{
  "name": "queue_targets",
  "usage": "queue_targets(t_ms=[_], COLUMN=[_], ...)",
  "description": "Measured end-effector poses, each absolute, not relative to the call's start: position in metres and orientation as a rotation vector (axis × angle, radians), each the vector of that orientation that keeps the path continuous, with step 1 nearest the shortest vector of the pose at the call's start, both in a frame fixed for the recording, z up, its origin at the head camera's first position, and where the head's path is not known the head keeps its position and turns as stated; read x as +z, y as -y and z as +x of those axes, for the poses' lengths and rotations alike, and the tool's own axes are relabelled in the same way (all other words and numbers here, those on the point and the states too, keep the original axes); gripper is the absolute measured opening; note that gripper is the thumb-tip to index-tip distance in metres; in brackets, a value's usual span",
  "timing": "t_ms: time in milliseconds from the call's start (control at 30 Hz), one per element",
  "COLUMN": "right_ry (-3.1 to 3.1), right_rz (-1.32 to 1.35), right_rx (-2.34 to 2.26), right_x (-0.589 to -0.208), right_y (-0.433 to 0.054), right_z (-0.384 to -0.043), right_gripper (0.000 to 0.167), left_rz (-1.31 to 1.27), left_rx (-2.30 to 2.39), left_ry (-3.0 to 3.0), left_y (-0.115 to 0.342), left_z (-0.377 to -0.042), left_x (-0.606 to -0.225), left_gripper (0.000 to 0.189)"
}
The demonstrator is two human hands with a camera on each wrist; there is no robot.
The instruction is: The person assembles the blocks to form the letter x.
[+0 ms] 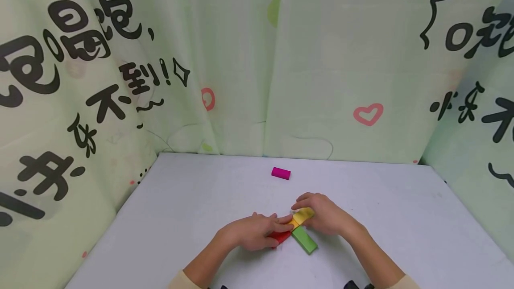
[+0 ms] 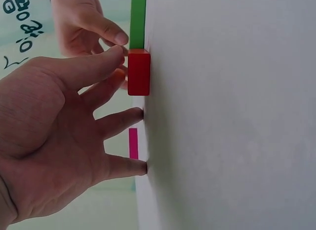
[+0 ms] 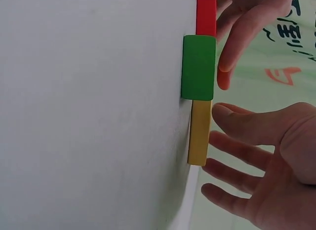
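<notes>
In the head view, a red block (image 1: 282,237), an orange block (image 1: 295,224), a yellow block (image 1: 304,214) and a green block (image 1: 304,240) lie joined closely on the table. My left hand (image 1: 257,232) reaches over the red and orange ones with extended fingers. Its thumb and index tips are just above the red block (image 2: 139,73) in the left wrist view, the other fingers spread. Around the yellow block's far end, my right hand (image 1: 324,215) has loosely bent fingers. The right wrist view shows its thumb (image 3: 232,120) close to the top of that block.
A magenta block (image 1: 281,173) lies apart toward the back of the white table (image 1: 209,182). Pale green curtains (image 1: 241,57) with black lettering hang behind and along both sides. Small dark objects (image 1: 351,285) show at the bottom edge of the head view.
</notes>
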State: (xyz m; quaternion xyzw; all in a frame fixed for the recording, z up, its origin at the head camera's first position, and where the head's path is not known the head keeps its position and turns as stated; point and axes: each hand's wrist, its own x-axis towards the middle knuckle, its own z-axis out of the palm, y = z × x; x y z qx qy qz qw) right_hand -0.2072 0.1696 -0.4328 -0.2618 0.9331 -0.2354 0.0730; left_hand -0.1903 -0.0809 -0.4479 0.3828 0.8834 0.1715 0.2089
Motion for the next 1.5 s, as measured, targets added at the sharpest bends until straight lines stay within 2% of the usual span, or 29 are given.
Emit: queue_targets(t_ms=[767, 1500], right_ry=[-2.753, -2.655], right_rz=[-0.849, -0.948], right_rx=[-0.734, -0.545], right_x=[-0.429, -0.429], right_y=[-0.182, -0.175], right_z=[-0.184, -0.165], right_gripper=[0.036, 0.056], left_rz=[0.982, 0.874], left_rx=[0.460, 0.512], left_ry=[-2.476, -2.535], left_y=[0.079, 0.091], left_z=[-0.192, -0.196], left_x=[-0.443, -0.440], left_gripper=[0.067, 0.064])
